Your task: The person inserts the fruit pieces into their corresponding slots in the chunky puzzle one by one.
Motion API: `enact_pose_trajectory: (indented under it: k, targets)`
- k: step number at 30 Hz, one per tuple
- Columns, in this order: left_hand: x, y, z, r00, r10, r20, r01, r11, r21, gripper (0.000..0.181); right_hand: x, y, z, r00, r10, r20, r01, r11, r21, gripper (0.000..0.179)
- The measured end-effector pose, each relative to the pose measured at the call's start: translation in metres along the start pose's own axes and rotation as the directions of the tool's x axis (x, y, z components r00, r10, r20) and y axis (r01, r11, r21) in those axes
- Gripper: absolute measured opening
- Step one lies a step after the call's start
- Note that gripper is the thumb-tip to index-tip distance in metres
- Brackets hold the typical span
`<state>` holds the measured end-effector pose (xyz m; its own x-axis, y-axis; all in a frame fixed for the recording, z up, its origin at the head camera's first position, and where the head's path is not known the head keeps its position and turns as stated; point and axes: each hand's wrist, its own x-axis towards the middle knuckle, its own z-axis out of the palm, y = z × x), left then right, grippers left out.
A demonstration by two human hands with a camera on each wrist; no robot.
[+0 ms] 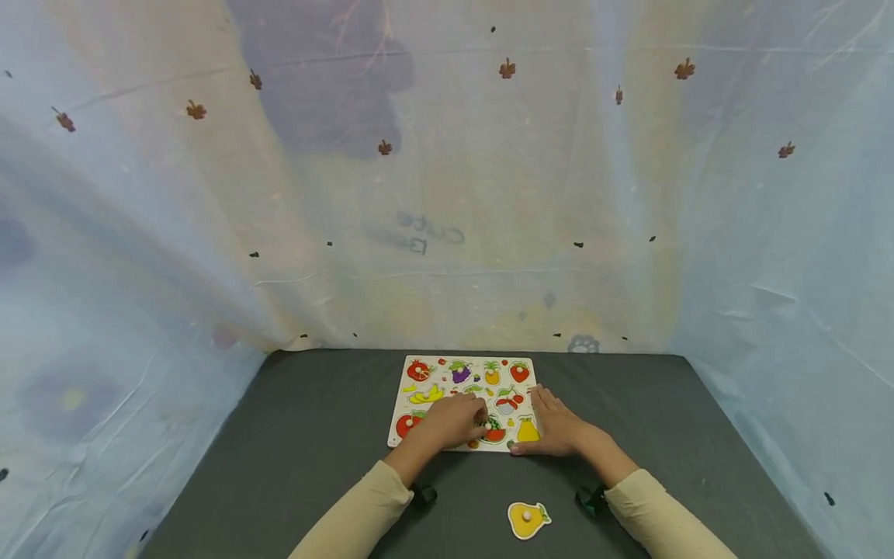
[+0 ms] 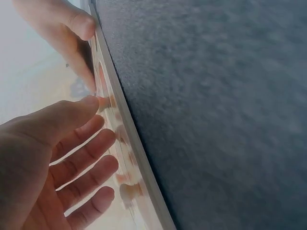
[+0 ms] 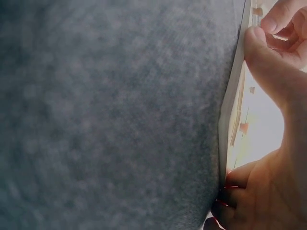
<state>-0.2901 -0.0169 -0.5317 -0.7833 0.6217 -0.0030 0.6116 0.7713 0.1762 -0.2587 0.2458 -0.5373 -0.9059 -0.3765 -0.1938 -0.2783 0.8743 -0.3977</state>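
A wooden fruit knob puzzle board [image 1: 400, 419] lies flat on the dark table. My left hand [image 1: 457, 421] is over its near middle, thumb and index finger pinching the knob of the watermelon piece [image 1: 495, 435]. In the left wrist view the thumb and index tips meet at a small knob [image 2: 103, 102], the other fingers loosely bent. My right hand [image 1: 556, 425] holds the board's near right corner, thumb along the near edge and fingers over the right side. Beside that thumb is a yellow pear picture [image 1: 528, 429] on the board. Nearer me lies a loose yellow pear piece [image 1: 528, 520].
Pomegranate [image 1: 419, 370], grapes [image 1: 460, 373], pineapple [image 1: 492, 374], strawberry [image 1: 519, 373] and bananas [image 1: 427, 394] show on the board. The dark cloth-covered table [image 1: 321, 411] ends at a patterned curtain [image 1: 475, 303] behind and at both sides.
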Motion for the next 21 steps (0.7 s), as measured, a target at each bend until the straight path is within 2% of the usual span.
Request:
enact_pose_trajectory:
  k: [5, 8, 15, 18, 21]
  targets:
    - [-0.009, -0.013, 0.002, 0.998, 0.045, -0.043, -0.044, 0.999, 0.026, 0.019, 0.001, -0.003, -0.003, 1.000, -0.014, 0.001, 0.014, 1.000, -0.024, 0.141]
    - [-0.016, -0.020, 0.003, 0.996, 0.059, -0.069, -0.056, 0.997, 0.048, 0.020, -0.003, -0.004, -0.006, 1.000, -0.010, -0.004, 0.010, 0.999, 0.033, 0.134]
    - [-0.032, -0.034, -0.006, 0.995, 0.025, -0.098, -0.024, 1.000, 0.012, 0.032, -0.015, -0.003, -0.011, 1.000, -0.013, -0.019, 0.015, 0.990, 0.142, 0.111]
    - [-0.038, -0.041, -0.007, 0.995, 0.011, -0.096, -0.009, 1.000, 0.024, 0.037, -0.020, -0.004, -0.011, 0.998, -0.018, -0.056, 0.027, 0.987, 0.157, 0.102]
    - [-0.043, -0.050, -0.009, 0.996, -0.006, -0.091, 0.007, 1.000, 0.014, 0.044, -0.025, -0.006, -0.011, 0.993, -0.045, -0.111, 0.059, 0.990, 0.129, 0.090]
